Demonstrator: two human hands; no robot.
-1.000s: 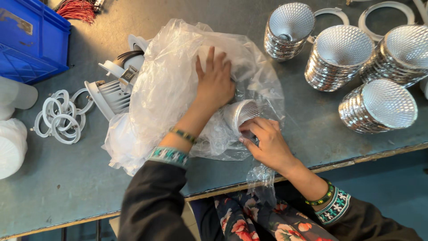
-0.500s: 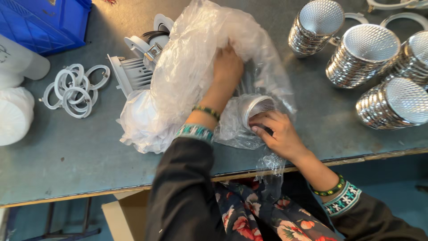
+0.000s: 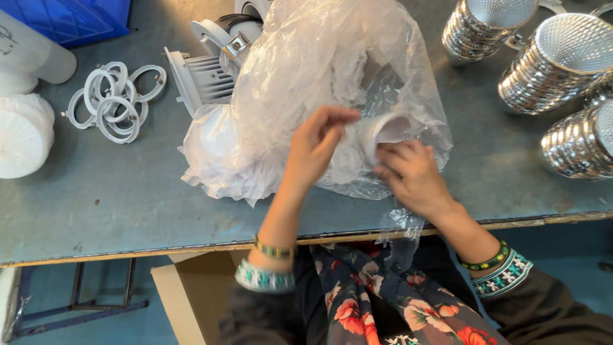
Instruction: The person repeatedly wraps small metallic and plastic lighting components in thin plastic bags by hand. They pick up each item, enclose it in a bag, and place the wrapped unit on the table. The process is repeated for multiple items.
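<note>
A big crumpled clear plastic bag (image 3: 319, 83) lies on the grey workbench (image 3: 115, 204). At the bag's near edge sits a small round silvery reflector cup (image 3: 385, 131), still wrapped in the plastic. My left hand (image 3: 316, 144) pinches the plastic at the cup's left side. My right hand (image 3: 415, 176) holds the cup from below and from the right, fingers against its rim. White finned lamp housings (image 3: 207, 76) lie behind the bag on its left.
Stacks of shiny ribbed reflector cups (image 3: 562, 61) stand at the right. White plastic rings (image 3: 115, 99) lie in a pile at the left, near a white foam roll (image 3: 22, 134) and a blue crate (image 3: 70, 19). A cardboard box (image 3: 191, 294) sits under the bench edge.
My left hand has come off the top of the bag and down to the cup's left side. The view has shifted closer and the cup now shows more clearly.
</note>
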